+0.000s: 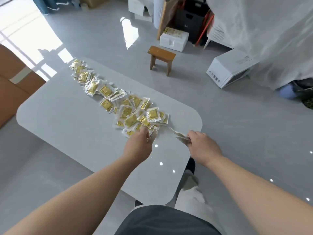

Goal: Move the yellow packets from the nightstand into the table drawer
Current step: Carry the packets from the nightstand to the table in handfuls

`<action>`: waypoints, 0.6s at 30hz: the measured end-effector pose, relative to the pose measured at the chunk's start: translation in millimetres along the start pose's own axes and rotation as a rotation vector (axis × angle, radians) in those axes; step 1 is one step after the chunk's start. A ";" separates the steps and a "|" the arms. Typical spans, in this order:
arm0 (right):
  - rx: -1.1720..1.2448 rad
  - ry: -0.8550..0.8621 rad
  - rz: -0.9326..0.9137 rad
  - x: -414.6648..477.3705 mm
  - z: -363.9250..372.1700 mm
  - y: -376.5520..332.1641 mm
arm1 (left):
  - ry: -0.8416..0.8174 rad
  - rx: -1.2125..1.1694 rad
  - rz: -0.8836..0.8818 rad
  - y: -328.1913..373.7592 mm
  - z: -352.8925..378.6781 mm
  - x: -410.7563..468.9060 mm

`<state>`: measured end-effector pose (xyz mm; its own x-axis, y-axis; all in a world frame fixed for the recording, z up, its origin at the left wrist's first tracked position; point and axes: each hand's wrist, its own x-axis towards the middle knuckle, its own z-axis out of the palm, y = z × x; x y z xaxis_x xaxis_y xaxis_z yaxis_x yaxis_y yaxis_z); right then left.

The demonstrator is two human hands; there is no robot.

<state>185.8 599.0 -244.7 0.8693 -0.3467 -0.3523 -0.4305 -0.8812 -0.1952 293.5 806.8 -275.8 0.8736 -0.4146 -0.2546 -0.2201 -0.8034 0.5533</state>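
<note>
Several yellow packets (128, 114) in clear wrappers lie in a long band across a pale grey table (59, 119), from its far left corner to its near right side. My left hand (138, 145) reaches over the near end of the band, and its fingertips pinch a packet at the pile's edge. My right hand (203, 146) hovers by the table's right edge and grips a small stack of packets (179, 135), seen edge-on. No drawer is in view.
A small wooden stool (160, 59) stands on the glossy floor beyond the table. A white foam box (173, 39) holds more yellow packets. A white microwave (228, 68) lies tilted at the right, beside a plastic-covered bulk. Cardboard boxes (11, 78) stand at the left.
</note>
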 end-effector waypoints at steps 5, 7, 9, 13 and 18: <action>-0.074 -0.163 -0.105 122.5 20.3 43.5 | -0.029 0.031 -0.163 14.5 63.6 80.9; -0.076 -0.234 -0.143 171.6 34.5 56.6 | -0.051 0.036 -0.258 17.5 91.0 111.4; -0.078 -0.312 -0.175 215.3 51.5 69.4 | -0.088 0.067 -0.331 17.5 118.6 139.5; -0.079 -0.389 -0.224 284.6 81.2 89.3 | -0.196 0.180 -0.395 21.9 165.1 191.1; -0.030 -0.395 -0.197 339.2 117.6 110.2 | -0.261 0.263 -0.420 15.2 225.6 245.3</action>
<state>404.7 422.2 -493.4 0.7724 -0.0268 -0.6346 -0.2534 -0.9291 -0.2692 406.5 596.4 -508.8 0.7803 -0.1012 -0.6171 -0.0063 -0.9880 0.1541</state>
